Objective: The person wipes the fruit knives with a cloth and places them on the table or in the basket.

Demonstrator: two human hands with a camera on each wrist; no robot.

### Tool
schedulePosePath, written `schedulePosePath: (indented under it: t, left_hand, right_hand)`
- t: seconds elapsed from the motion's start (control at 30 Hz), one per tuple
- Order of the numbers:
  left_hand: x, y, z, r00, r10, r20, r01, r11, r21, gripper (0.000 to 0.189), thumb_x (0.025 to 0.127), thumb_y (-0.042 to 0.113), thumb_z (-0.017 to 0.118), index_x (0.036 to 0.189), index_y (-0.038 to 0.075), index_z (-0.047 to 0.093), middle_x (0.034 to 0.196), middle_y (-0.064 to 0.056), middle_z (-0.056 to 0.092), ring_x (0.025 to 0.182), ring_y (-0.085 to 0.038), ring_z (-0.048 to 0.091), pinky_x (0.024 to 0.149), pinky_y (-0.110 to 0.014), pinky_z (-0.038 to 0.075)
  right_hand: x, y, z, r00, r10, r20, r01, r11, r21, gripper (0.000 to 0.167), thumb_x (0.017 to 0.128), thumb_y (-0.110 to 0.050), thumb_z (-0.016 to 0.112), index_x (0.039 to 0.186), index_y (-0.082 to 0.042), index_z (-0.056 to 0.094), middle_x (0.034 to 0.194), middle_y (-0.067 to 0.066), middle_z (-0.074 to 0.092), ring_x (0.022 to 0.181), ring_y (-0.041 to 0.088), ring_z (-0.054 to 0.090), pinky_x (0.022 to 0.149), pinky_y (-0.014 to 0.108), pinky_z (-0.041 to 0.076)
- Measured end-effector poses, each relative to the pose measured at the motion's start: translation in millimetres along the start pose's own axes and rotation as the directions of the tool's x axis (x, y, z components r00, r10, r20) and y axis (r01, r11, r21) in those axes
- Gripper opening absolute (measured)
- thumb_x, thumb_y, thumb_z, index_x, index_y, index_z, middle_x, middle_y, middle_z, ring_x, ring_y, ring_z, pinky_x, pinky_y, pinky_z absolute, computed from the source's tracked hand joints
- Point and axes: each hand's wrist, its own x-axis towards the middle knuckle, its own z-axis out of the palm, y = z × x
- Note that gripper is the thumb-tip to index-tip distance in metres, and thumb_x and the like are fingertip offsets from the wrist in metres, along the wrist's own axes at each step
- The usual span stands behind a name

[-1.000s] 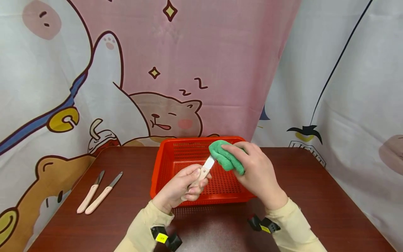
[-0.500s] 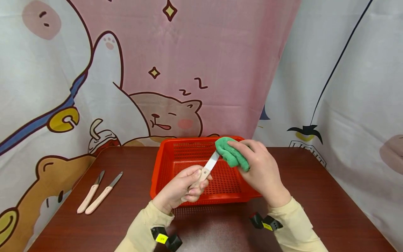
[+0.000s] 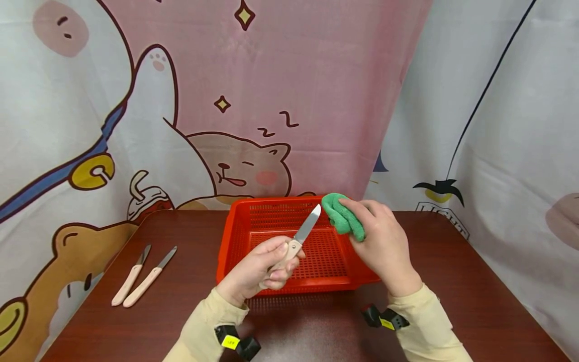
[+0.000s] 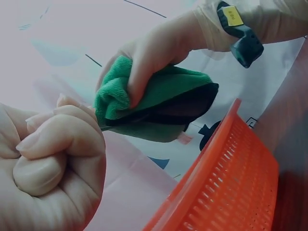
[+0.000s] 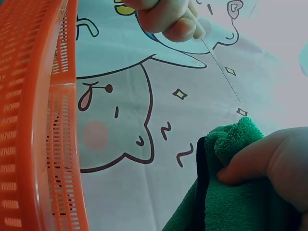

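Observation:
My left hand (image 3: 262, 269) grips the pale handle of a knife (image 3: 306, 227), its blade pointing up and to the right above the basket. A folded green cloth (image 3: 342, 216) is pinched in my right hand (image 3: 382, 246), just right of the blade tip. In the right wrist view, a small gap separates the cloth (image 5: 236, 168) from the thin blade (image 5: 221, 70), seen edge-on. The left wrist view shows my left fingers curled (image 4: 62, 154), with the handle mostly hidden, and the cloth (image 4: 159, 96) with a dark edge beyond.
An orange-red plastic basket (image 3: 226, 241) stands on the dark brown table (image 3: 190, 322) behind and below my hands. Two more knives with pale handles, one at the left (image 3: 127, 284) and another beside it (image 3: 146, 286), lie on the table. A printed curtain (image 3: 316, 100) hangs behind.
My right hand has drawn the green cloth up and to the right along the blade and off its tip. The blade now shows whole. My left hand stays nearly still.

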Motion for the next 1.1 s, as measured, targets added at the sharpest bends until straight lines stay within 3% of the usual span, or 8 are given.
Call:
schedulePosePath:
  t: [0.4, 0.53, 0.67, 0.73, 0.83, 0.97, 1.1]
  left_hand:
    - [0.2, 5.0, 0.0, 0.998, 0.017, -0.055, -0.015, 0.999, 0.042, 0.027, 0.109, 0.014, 0.029, 0.113, 0.003, 0.054, 0.078, 0.000, 0.047, 0.052, -0.005, 0.032, 0.042, -0.014, 0.027]
    - [1.8, 8.5, 0.7, 0.994, 0.049, -0.098, -0.032, 0.986, 0.163, 0.023, 0.109, 0.013, 0.033, 0.112, 0.003, 0.054, 0.078, -0.001, 0.047, 0.054, -0.005, 0.035, 0.044, -0.015, 0.030]
    - [2.9, 13.7, 2.8, 0.981, 0.081, -0.176, -0.018, 0.943, 0.332, 0.021, 0.108, 0.015, 0.040, 0.113, 0.000, 0.054, 0.080, -0.005, 0.049, 0.057, -0.008, 0.039, 0.046, -0.017, 0.031]
    - [3.4, 16.1, 4.2, 0.970, 0.103, -0.220, 0.001, 0.906, 0.424, 0.021, 0.107, 0.015, 0.043, 0.112, -0.002, 0.054, 0.081, -0.008, 0.051, 0.057, -0.009, 0.041, 0.046, -0.018, 0.031]
    - [4.3, 19.4, 6.9, 0.952, 0.150, -0.267, 0.030, 0.822, 0.569, 0.020, 0.106, 0.014, 0.045, 0.111, -0.003, 0.055, 0.083, -0.014, 0.054, 0.056, -0.010, 0.041, 0.046, -0.019, 0.032]
    - [5.1, 22.6, 10.3, 0.930, 0.227, -0.290, 0.075, 0.654, 0.752, 0.014, 0.105, 0.011, 0.048, 0.110, 0.002, 0.058, 0.083, -0.012, 0.058, 0.057, -0.012, 0.045, 0.049, -0.022, 0.038]
    - [4.5, 26.0, 14.5, 0.919, 0.280, -0.279, 0.112, 0.491, 0.864, 0.010, 0.103, 0.008, 0.052, 0.108, 0.009, 0.060, 0.082, -0.002, 0.061, 0.059, -0.011, 0.049, 0.054, -0.026, 0.045]
  right_hand:
    - [-4.2, 3, -1, 1.000, -0.008, 0.006, 0.008, 1.000, 0.024, 0.065, 0.067, 0.009, 0.078, 0.127, -0.016, 0.066, 0.107, 0.013, 0.063, 0.099, 0.033, 0.057, 0.074, 0.048, 0.051]
    - [-5.8, 3, -2, 1.000, -0.007, 0.007, 0.007, 1.000, 0.025, 0.066, 0.067, 0.009, 0.077, 0.128, -0.015, 0.066, 0.107, 0.013, 0.063, 0.099, 0.033, 0.057, 0.072, 0.048, 0.052]
    - [-6.9, 2, -3, 1.000, -0.009, -0.002, 0.009, 1.000, 0.025, 0.066, 0.067, 0.009, 0.076, 0.127, -0.015, 0.066, 0.107, 0.014, 0.063, 0.099, 0.034, 0.057, 0.072, 0.048, 0.052]
    - [-7.1, 2, -4, 1.000, -0.012, -0.005, 0.012, 1.000, 0.026, 0.066, 0.067, 0.010, 0.076, 0.127, -0.015, 0.066, 0.107, 0.013, 0.063, 0.099, 0.034, 0.057, 0.073, 0.048, 0.051]
    - [-7.8, 2, -5, 1.000, -0.016, -0.010, 0.016, 0.999, 0.028, 0.067, 0.066, 0.010, 0.076, 0.127, -0.015, 0.066, 0.107, 0.013, 0.063, 0.099, 0.034, 0.057, 0.073, 0.047, 0.051]
    - [-9.3, 1, -5, 1.000, -0.019, -0.014, 0.019, 0.999, 0.030, 0.068, 0.066, 0.011, 0.076, 0.127, -0.015, 0.066, 0.107, 0.013, 0.062, 0.097, 0.034, 0.056, 0.073, 0.046, 0.050]
    - [-10.7, 1, -6, 1.000, -0.019, -0.014, 0.019, 0.999, 0.033, 0.067, 0.066, 0.010, 0.077, 0.128, -0.016, 0.066, 0.108, 0.013, 0.062, 0.097, 0.033, 0.056, 0.072, 0.045, 0.050]
